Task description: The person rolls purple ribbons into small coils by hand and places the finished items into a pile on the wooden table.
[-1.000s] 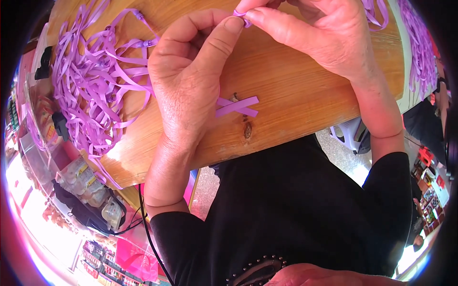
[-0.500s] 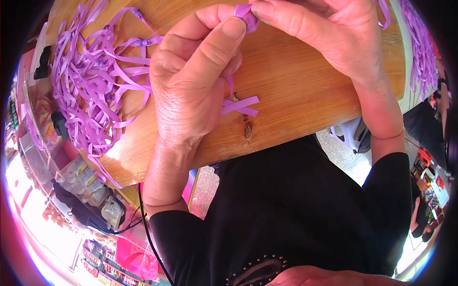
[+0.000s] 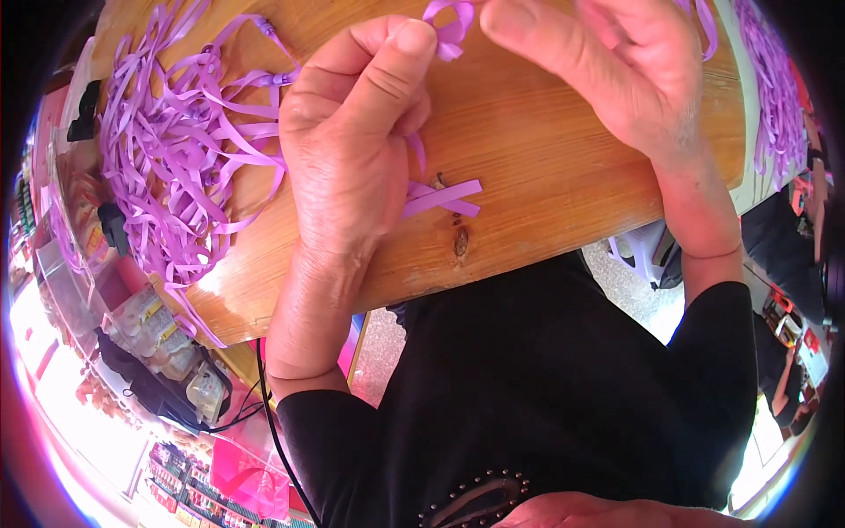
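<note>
My left hand (image 3: 352, 132) is closed in a pinch, thumb against forefinger, on a narrow purple ribbon (image 3: 452, 35) that curls into a small loop beyond the fingertips. Two crossed ribbon tails (image 3: 444, 198) come out beneath this hand and lie over the wood. My right hand (image 3: 629, 79) hovers just right of the loop, its thumb stretched out and apart from the ribbon. The upper edge of the view cuts off some of its fingers, and I see nothing held in it.
A tangled heap of purple ribbons (image 3: 176, 158), some with knots, covers the left of the wooden table (image 3: 546, 194). More ribbons (image 3: 775, 97) hang in a bundle at the far right. Clear plastic packages (image 3: 154, 326) and a black cable (image 3: 264, 387) are at the lower left.
My right thumb has come off the ribbon and the right hand has opened slightly away. The folded ribbon at my left fingertips now shows as an open loop.
</note>
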The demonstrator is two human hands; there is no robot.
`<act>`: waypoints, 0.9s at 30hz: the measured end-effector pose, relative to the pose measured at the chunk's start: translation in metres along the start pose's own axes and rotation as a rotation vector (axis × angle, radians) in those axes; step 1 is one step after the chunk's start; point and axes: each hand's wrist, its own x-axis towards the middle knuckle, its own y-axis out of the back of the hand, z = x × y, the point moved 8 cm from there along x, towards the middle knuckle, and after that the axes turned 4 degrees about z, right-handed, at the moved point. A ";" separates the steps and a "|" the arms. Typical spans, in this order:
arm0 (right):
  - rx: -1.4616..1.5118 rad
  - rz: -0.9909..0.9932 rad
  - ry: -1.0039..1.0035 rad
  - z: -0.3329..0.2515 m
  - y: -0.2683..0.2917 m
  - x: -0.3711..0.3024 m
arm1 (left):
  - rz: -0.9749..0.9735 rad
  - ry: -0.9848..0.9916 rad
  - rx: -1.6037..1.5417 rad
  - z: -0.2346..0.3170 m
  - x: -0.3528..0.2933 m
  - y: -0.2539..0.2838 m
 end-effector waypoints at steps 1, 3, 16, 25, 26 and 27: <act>-0.002 0.000 -0.002 0.002 -0.001 0.001 | -0.002 0.001 -0.002 -0.001 -0.001 -0.007; -0.039 -0.035 0.248 -0.009 -0.006 0.000 | 0.294 -0.031 0.024 0.000 -0.004 0.005; -0.170 0.218 0.023 0.003 0.028 0.002 | 0.174 -0.178 0.250 0.021 0.000 0.007; -0.230 0.148 0.969 0.012 -0.013 -0.014 | 0.131 -0.131 0.193 0.019 -0.005 0.008; -0.230 0.151 0.973 0.012 -0.012 -0.015 | 0.161 -0.138 0.186 0.021 -0.005 0.010; -0.204 0.150 0.966 0.013 -0.008 -0.015 | 0.189 -0.145 0.176 0.022 -0.004 0.012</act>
